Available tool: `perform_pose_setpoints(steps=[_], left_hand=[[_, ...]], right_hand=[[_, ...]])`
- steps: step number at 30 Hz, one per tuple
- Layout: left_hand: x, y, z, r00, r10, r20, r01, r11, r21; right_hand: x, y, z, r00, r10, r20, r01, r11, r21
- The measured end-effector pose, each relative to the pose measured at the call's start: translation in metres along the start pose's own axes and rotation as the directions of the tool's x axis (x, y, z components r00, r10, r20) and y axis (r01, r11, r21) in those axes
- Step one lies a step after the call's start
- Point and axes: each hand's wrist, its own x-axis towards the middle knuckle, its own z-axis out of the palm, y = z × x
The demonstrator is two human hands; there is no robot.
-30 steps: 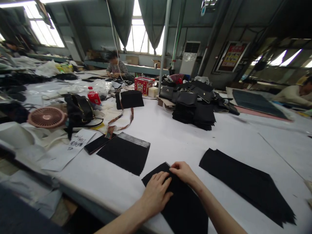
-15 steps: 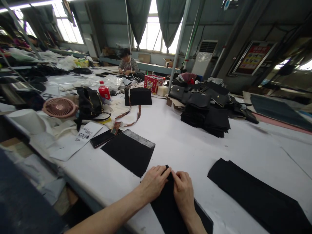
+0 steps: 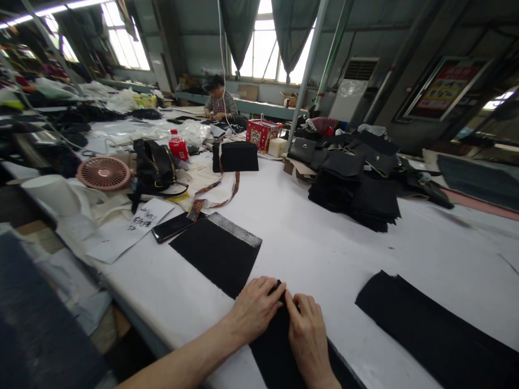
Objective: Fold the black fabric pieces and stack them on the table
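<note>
A strip of black fabric (image 3: 271, 346) lies folded lengthwise on the white table in front of me. At its far end my left hand (image 3: 257, 305) grips the edge, fingers bent together over the cloth. My right hand (image 3: 308, 335) is beside it with the forefinger and thumb pressed on the same end, the fingertips of both hands almost touching. Part of the strip is hidden under my hands and runs out of view at the bottom. Just beyond my left hand, a flat black fabric piece (image 3: 214, 254) with a greyish band along its far edge lies on the table.
More black fabric (image 3: 438, 335) lies at right. Stacked black pieces (image 3: 352, 200) stand farther back. A phone (image 3: 172, 227), a pink fan (image 3: 104, 173), a black bag (image 3: 152, 167) and a red bottle (image 3: 178, 146) sit at left. Across the table a person (image 3: 220, 102) sits working.
The view has shifted slightly, so things on the table appear a little displaced. Both hands stay at the strip's far end, with only slight finger movement.
</note>
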Motion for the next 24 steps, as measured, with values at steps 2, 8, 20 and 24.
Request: perform_pose_setpoints(steps=[2,8,20,24], left_hand=[[0.0,-0.0005,0.0007,1.0,-0.004,0.0,0.004,1.0,-0.012],[0.0002,-0.0011,0.0015,1.0,-0.018,-0.005,0.018,0.999,-0.032],[-0.0001,-0.0023,0.0041,0.998,-0.057,-0.029,0.056,0.997,-0.044],[-0.0005,-0.006,0.0022,0.993,-0.086,-0.076,0.087,0.996,0.013]], right_hand=[[0.0,-0.0002,0.0002,1.0,-0.003,0.0,0.003,1.0,-0.003],[0.0004,-0.0005,0.0004,1.0,0.007,0.007,-0.007,1.0,-0.001],[0.001,-0.0015,-0.001,1.0,0.016,0.023,-0.016,1.0,-0.02],[0.0007,-0.0018,-0.0011,0.999,0.022,0.023,-0.021,0.999,-0.042]])
